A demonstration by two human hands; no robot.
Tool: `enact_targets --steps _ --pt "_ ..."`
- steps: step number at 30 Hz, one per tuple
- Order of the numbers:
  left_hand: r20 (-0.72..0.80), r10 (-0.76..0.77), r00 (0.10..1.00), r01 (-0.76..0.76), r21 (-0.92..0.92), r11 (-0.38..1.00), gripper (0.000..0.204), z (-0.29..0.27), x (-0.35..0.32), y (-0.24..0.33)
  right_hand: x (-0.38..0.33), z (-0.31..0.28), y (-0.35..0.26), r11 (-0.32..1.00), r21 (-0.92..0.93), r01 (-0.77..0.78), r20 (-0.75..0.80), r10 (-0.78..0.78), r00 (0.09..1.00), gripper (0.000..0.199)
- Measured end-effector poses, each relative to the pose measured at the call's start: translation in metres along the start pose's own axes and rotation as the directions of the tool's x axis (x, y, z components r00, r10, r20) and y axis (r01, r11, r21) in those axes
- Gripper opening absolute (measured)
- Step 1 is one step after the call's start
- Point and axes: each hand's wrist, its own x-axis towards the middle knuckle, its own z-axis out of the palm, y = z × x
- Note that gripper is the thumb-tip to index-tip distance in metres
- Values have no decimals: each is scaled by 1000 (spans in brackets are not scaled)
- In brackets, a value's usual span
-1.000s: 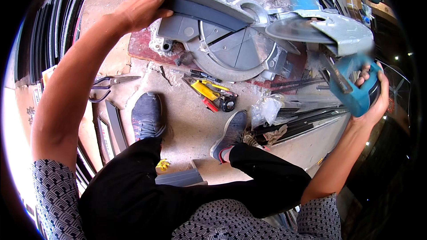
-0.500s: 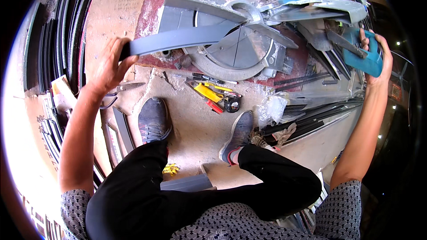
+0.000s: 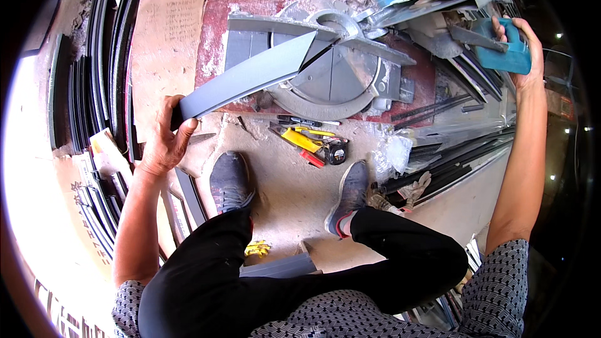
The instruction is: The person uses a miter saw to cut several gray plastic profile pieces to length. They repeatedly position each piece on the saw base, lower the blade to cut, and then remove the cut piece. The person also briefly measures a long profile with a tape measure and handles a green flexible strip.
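Note:
My left hand (image 3: 168, 139) grips the near end of a flat grey profile strip (image 3: 244, 75), thumb on one side and fingers on the other. The strip slants up to the right, its angled far end lying over the table of a miter saw (image 3: 332, 78), just in front of the fence (image 3: 275, 25). My right hand (image 3: 523, 50) is wrapped round the saw's teal handle (image 3: 506, 55). The saw head is raised, its blade (image 3: 416, 11) and guard up and to the right of the strip.
On the floor before the saw lie a yellow-handled tool (image 3: 300, 139), a tape measure (image 3: 336, 150) and a marker. Dark profiles (image 3: 81, 103) are stacked at left, more at right beside work gloves (image 3: 413, 193). Cardboard (image 3: 166, 56) lies left of the saw.
My left hand has drawn the strip's near end downward, so it now slants and its far end has left the fence. My right hand still holds the handle; the view has shifted slightly.

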Motion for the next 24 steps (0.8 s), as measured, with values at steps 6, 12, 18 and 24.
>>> enact_targets --steps 6,12,18,24 --pt "7 -6 1000 7 -61 998 49 2 0 4 3 -4 1 1000 -7 -29 11 29 1000 28" --pt "10 -19 1000 20 -69 997 52 3 2 9 2 -4 2 1000 -1 -23 24 23 999 27" --pt "-22 34 999 -36 -60 998 54 6 3 9 -1 2 2 1000 -7 2 -1 -2 1000 25" --pt "-3 -34 999 33 -121 992 56 9 0 14 -3 5 3 1000 -13 8 -8 -9 1000 25"
